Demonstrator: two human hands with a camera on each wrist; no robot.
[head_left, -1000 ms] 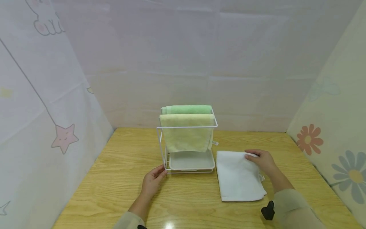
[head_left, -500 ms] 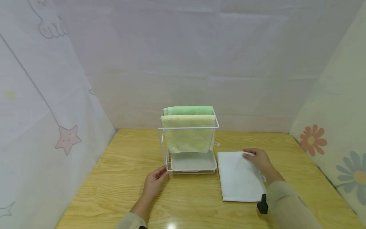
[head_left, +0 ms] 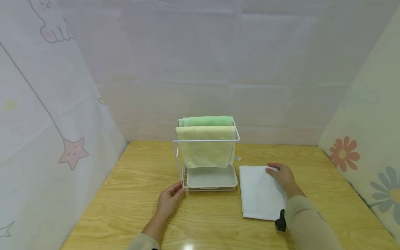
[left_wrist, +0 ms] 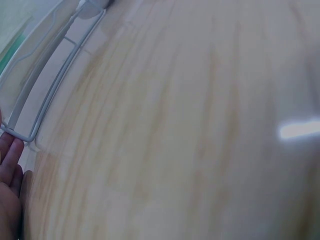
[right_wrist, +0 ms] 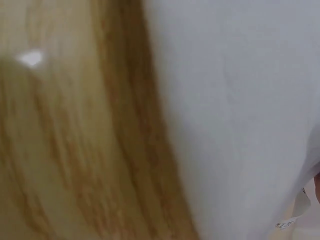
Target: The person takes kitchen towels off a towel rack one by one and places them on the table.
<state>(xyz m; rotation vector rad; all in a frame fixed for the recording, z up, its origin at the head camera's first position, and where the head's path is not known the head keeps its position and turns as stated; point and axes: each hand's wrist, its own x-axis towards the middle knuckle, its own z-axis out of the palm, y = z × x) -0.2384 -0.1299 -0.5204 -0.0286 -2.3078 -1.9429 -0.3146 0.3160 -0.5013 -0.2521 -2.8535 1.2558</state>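
A white wire rack (head_left: 206,141) stands mid-table, draped with a yellow towel (head_left: 206,147) in front and a green towel (head_left: 210,121) behind. Low in the rack sits a white tray (head_left: 212,177). My left hand (head_left: 168,199) pinches the rack's front left bottom corner; in the left wrist view its fingers (left_wrist: 11,157) meet the wire. To the right of the rack lies a folded white towel (head_left: 260,192), its far right corner between the thumb and fingers of my right hand (head_left: 282,176). That towel (right_wrist: 240,110) fills much of the right wrist view, and a printed tag (right_wrist: 289,222) shows beside it.
The wooden table (head_left: 131,194) reaches back to a pale cloth wall (head_left: 212,69). Patterned cloths with a pink star (head_left: 74,152) and an orange flower (head_left: 343,153) hang at the sides. A small tag (head_left: 238,158) sticks out behind the yellow towel.
The white towel's near right corner now lies flatter, partly behind the right sleeve. My right forearm has swung slightly left. My left hand keeps its place at the rack corner.
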